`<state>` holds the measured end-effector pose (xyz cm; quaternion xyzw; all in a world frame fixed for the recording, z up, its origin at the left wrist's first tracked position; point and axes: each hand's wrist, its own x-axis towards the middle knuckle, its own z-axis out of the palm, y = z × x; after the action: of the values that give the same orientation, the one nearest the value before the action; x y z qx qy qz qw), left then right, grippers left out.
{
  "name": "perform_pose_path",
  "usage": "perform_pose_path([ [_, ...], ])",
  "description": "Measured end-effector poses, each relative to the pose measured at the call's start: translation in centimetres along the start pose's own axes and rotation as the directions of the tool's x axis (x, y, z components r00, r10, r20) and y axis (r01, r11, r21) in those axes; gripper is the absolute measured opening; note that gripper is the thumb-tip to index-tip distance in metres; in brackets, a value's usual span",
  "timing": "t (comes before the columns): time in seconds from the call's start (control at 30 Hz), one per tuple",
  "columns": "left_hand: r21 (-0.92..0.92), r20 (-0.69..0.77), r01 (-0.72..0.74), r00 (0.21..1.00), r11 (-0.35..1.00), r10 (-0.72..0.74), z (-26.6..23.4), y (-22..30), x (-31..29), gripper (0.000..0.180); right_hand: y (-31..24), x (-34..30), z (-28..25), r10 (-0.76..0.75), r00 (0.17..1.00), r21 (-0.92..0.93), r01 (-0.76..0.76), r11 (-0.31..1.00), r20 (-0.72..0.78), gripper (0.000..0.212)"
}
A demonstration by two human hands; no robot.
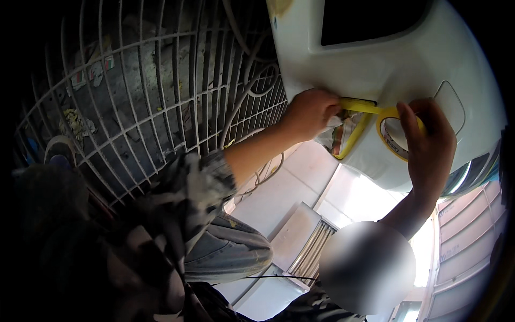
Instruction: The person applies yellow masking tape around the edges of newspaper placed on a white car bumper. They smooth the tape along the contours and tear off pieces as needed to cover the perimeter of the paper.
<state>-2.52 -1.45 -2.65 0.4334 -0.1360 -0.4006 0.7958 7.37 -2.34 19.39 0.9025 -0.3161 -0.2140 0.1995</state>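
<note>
A white body panel (pixel 375 70) carries the work, and near its lower left edge is one opening (pixel 343 131) stuffed with crumpled, paper-like material, pale with brownish patches. Yellow tape lines two sides of it: one strip (pixel 360 107) along the upper edge, one side strip (pixel 352 142) down the right edge, meeting at the upper right corner.

The one tape roll (pixel 396 146) is just right of that corner, close against the panel. Its round open face is turned toward the viewer and somewhat left, showing a pale core; the ring's long axis leans from upper left to lower right. The upper strip runs leftward from the roll, nearly level.

The right hand (pixel 432 131) grips the roll's right side, thumb in front and fingers bent behind. The left hand (pixel 314 114) is at the opening's upper left corner with fingers bent and close together; whether it pinches the strip or only presses it, I cannot tell.

Higher on the panel is one large dark window opening (pixel 370 19), and toward its right edge one rounded flap outline (pixel 453 104). Below the metal grate (pixel 160 109) at left lies a yellowish crumpled wad (pixel 78 123).
</note>
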Motion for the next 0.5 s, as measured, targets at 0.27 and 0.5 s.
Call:
perform_pose_path([
  [0.27,0.332,0.150,-0.313,0.949,0.890,0.278,-0.8,1.8,1.4,0.006,-0.5,-1.2,0.0,0.012,0.999,-0.079,-0.016,0.997,-0.052,0.023],
  [0.5,0.456,0.159,-0.160,0.983,0.875,0.097,0.3,4.4,2.1,0.010,-0.4,-1.5,-0.1,0.046,0.999,0.050,-0.045,0.998,-0.018,0.021],
])
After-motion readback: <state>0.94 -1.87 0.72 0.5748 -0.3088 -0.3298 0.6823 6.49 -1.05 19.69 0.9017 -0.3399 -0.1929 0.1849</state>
